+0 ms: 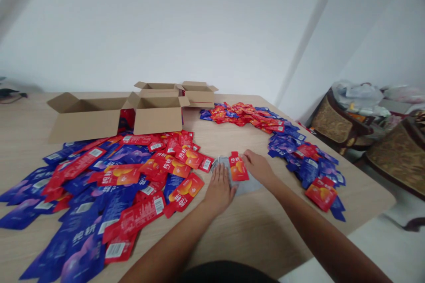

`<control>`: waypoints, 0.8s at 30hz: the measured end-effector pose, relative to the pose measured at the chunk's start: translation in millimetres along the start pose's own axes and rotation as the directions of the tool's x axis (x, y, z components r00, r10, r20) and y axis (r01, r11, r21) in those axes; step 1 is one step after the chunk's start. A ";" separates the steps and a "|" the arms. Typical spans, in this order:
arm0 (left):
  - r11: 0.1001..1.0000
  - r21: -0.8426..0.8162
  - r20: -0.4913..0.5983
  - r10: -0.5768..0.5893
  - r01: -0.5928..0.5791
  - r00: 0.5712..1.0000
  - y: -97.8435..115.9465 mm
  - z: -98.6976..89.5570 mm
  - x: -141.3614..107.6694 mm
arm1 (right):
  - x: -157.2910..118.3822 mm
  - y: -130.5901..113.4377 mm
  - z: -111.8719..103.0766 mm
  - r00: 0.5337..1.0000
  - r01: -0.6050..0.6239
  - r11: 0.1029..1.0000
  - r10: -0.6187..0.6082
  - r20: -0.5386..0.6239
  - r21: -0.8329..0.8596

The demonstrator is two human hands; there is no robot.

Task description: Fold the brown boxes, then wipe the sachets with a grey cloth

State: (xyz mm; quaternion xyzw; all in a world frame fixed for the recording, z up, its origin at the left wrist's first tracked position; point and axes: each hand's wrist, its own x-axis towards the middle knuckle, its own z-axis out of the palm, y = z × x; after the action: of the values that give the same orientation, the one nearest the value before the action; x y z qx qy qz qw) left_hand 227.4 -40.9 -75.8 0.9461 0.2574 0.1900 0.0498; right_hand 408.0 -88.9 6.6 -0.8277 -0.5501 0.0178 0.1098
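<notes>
A grey, flat drawstring pouch (249,185) lies on the table in front of me, its cord end towards the left. On top of it rests a red packet (238,169) printed with orange fruit and white characters. My left hand (219,189) is spread flat over the pouch's left part, fingers stretched out, palm down. Curled fingers of my right hand (255,166) close at the packet's upper right edge; the fingertips are partly hidden.
A large heap of red and blue packets (126,172) covers the table's left side. More packets (245,115) curve along the back and right edge. Several open cardboard boxes (159,115) stand behind the heap. Patterned chairs (341,117) holding plastic bags are at the right.
</notes>
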 end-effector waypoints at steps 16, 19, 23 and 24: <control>0.993 -0.093 -0.005 0.070 -0.070 0.998 -1.6 -7.9 0.5 | 15.8 21.3 16.7 0.991 -0.126 0.989 0.128 -0.024 0.076; 0.922 -0.290 -0.029 0.262 -0.259 0.965 -3.0 -17.3 0.5 | 6.5 -8.5 9.8 0.998 -0.036 0.999 0.038 -0.047 0.031; 0.831 -0.465 -0.035 0.328 -0.306 0.944 -4.2 -24.9 2.9 | -15.2 -28.9 26.7 0.984 0.175 0.984 -0.175 0.013 -0.043; 0.824 -0.483 -0.026 0.325 -0.296 0.945 -4.5 -25.4 4.2 | -19.4 -28.4 33.8 0.980 0.196 0.978 -0.195 0.022 -0.066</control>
State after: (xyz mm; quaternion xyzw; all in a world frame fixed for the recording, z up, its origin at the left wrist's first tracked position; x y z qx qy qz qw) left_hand 218.9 -35.0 -51.8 0.9381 0.0433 0.2262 0.2587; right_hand 369.5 -90.5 -22.4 -0.7726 -0.6300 -0.0053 0.0785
